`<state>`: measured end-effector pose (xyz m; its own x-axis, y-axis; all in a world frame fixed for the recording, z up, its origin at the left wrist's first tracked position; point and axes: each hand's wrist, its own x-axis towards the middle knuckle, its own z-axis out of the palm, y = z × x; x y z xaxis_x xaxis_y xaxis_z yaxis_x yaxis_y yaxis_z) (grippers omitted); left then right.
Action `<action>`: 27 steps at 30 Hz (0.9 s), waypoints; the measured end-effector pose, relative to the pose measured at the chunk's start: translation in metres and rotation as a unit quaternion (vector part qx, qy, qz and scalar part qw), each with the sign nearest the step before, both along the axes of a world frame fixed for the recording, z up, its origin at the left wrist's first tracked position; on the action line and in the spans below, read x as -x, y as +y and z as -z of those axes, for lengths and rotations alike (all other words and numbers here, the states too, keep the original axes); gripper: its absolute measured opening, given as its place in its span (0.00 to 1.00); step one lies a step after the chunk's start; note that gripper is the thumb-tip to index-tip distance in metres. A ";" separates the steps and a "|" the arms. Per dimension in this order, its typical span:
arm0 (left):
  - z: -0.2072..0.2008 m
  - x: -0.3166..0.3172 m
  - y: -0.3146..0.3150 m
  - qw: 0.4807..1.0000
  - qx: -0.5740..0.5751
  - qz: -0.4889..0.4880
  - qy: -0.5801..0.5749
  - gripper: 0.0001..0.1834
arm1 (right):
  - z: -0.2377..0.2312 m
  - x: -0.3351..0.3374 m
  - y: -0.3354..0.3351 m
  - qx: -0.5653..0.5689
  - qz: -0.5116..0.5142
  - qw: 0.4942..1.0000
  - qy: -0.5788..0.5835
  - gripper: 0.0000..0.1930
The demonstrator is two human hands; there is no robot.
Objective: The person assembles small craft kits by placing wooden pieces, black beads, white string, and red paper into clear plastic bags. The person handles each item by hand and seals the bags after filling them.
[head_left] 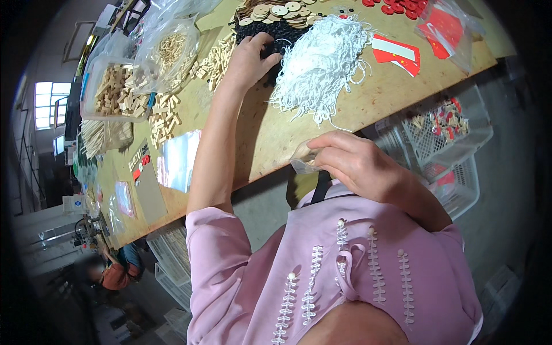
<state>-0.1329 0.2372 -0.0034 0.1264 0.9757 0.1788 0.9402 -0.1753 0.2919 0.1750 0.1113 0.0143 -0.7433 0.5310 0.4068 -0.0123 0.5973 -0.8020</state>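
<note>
My left hand (pixel 250 62) reaches over a pile of small black pieces (pixel 275 30) at the far middle of the table. Its thumb and fingers are apart, and no piece shows between them. Close to my body at the table's front edge, my right hand (pixel 356 164) is closed on a small clear plastic bag (pixel 303 160). Something pale seems to be in the bag, but my fingers hide most of it. A heap of white strings (pixel 322 66) lies between my two hands. Round wooden discs (pixel 279 11) are piled behind the black pieces.
Small wooden sticks (pixel 217 62) lie left of my left hand, near a plastic tub (pixel 118 95) of wooden blocks. Red flag cards (pixel 397 53) and red discs (pixel 397 7) are at the right. Plastic baskets (pixel 454 126) stand below the table. Another person (pixel 115 276) is at the lower left.
</note>
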 end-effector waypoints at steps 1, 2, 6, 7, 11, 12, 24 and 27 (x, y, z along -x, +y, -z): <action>0.002 -0.004 -0.002 1.000 -0.007 -0.010 0.000 0.26 | 0.001 0.000 0.000 -0.002 0.003 1.000 0.005 0.04; 0.002 -0.004 -0.003 1.000 -0.008 -0.014 -0.011 0.24 | 0.002 -0.001 0.001 -0.001 0.002 1.000 -0.001 0.05; 0.000 -0.006 -0.010 0.995 -0.007 -0.052 -0.083 0.16 | 0.004 -0.003 0.001 0.004 0.001 1.000 -0.011 0.09; 0.001 -0.002 -0.009 0.990 0.005 -0.068 -0.125 0.15 | 0.005 -0.004 0.001 0.005 0.001 1.000 -0.010 0.09; -0.002 -0.003 -0.010 0.970 0.040 -0.115 -0.210 0.14 | 0.007 -0.006 0.001 0.009 -0.007 1.000 -0.013 0.09; -0.005 -0.004 -0.010 0.969 0.044 -0.124 -0.208 0.14 | 0.007 -0.007 0.000 0.010 -0.006 1.000 -0.015 0.09; 0.016 0.032 -0.025 0.254 0.210 -0.073 -0.941 0.14 | 0.011 -0.005 -0.003 0.021 -0.029 0.999 -0.032 0.07; 0.006 0.010 -0.055 0.219 0.118 -0.091 -0.964 0.18 | 0.007 -0.006 -0.005 0.027 -0.031 0.998 -0.046 0.07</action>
